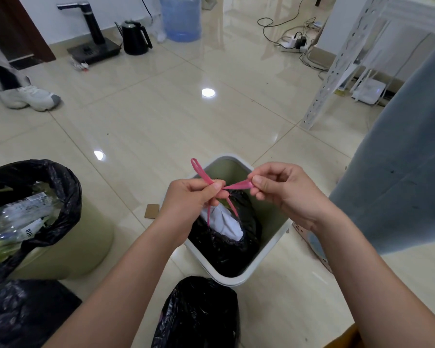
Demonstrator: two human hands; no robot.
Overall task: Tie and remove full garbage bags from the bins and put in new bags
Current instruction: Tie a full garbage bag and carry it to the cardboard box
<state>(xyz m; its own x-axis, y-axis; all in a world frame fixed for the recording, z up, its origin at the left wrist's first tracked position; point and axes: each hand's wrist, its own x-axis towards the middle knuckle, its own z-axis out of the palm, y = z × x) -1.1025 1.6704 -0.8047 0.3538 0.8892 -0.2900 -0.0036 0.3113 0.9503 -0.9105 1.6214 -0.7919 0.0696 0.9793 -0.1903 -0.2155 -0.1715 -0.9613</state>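
Bins stand on the tiled floor [161,116] around me. At the near left, a round bin [68,247] carries an open black bag [60,187] stuffed with bottles and greens, its mouth not yet tied. Just right of it, near the bottom edge, a tied black bag [199,315] sits on the floor.

In the middle, my left hand [189,199] pinches one loop of the pink drawstring [204,175], fingers curled tight around it just above the square bin [269,249]. The full garbage bag [224,244] sits inside that bin, its neck gathered, with something white showing at the opening. My right hand [281,189] pinches the other loop, thumb and forefinger closed on it, and the two ends cross between my hands.

I judge the knot is only half formed. If I pull unevenly, the thin drawstring may slip from a pinch or snap, and the neck would reopen. If I lift before the knot is snug, the white item could spill out. At the far right hangs a grey cloth [399,184], close to my right forearm, which could snag as I draw the loop outward.
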